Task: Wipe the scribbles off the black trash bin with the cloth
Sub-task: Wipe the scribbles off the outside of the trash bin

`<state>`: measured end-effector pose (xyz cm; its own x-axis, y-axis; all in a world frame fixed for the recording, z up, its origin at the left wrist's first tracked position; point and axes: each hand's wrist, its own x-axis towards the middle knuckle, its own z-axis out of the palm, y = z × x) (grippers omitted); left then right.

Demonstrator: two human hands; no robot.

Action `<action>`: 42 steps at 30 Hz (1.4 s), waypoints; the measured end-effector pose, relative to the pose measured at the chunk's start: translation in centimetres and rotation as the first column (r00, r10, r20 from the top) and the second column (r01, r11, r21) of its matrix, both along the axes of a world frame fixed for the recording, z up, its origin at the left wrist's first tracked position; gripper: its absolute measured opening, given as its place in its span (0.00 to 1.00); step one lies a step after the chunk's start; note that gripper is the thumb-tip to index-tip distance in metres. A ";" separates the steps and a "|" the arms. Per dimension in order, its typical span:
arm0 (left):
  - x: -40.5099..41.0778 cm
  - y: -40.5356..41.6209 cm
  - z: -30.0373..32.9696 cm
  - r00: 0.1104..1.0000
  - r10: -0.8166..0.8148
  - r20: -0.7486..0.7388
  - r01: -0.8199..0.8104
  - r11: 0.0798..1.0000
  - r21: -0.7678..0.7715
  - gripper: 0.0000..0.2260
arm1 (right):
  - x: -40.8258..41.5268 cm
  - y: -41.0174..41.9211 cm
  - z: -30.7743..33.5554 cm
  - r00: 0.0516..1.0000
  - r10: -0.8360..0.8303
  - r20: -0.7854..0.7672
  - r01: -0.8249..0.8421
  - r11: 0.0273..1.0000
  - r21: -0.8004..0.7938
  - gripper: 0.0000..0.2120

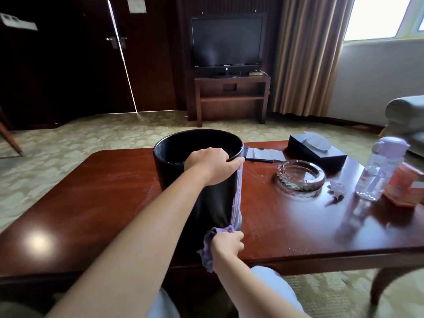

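The black trash bin (181, 175) stands on the dark red desk (96, 203), near its front edge and a little left of the middle, its open mouth facing up. The left hand (211, 166) grips the bin's near-right rim — fingers curled over the lip into the inside, thumb on the outer wall. Down the bin's right side runs a strip of pale purple scribbles (238, 203), from just under the rim toward the base. The right hand (226, 244) clutches a bunched purple cloth (212, 246) and holds it against the bin's lower right wall, at the bottom end of the marks, right by the desk's near edge.

Farther right on the desk sit a clear glass ashtray (300, 175), a black tissue box (319, 150) behind it, and a clear water bottle (378, 171) with a lilac cap beside an orange box (403, 187). A small crumpled scrap (337, 188) lies between ashtray and bottle. Just behind the bin — partly hidden by it — lies a flat dark folder (263, 155) with a light sheet on it.
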<state>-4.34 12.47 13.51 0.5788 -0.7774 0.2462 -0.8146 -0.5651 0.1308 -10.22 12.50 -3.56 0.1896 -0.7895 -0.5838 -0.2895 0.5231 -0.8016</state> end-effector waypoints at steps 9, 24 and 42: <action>-0.1 0.0 -0.1 0.996 -0.024 0.081 0.024 1.000 0.001 0.25 | -0.7 -2.0 -0.8 0.999 0.028 0.033 -0.013 0.921 -0.389 0.13; -0.2 0.0 -0.3 0.994 -0.036 0.107 0.038 0.999 -0.016 0.24 | -1.8 -2.9 -1.0 0.994 0.093 -0.057 -0.108 0.927 -0.359 0.14; -0.1 0.3 0.1 0.998 -0.054 0.029 0.055 0.998 -0.028 0.28 | -1.0 -4.6 0.7 0.995 0.098 0.017 -0.092 0.970 -0.225 0.16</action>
<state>-4.49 12.73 13.59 0.5283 -0.7999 0.2848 -0.8477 -0.5161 0.1229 -11.25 7.86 -2.90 0.2837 -0.8771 -0.3875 -0.3053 0.3005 -0.9036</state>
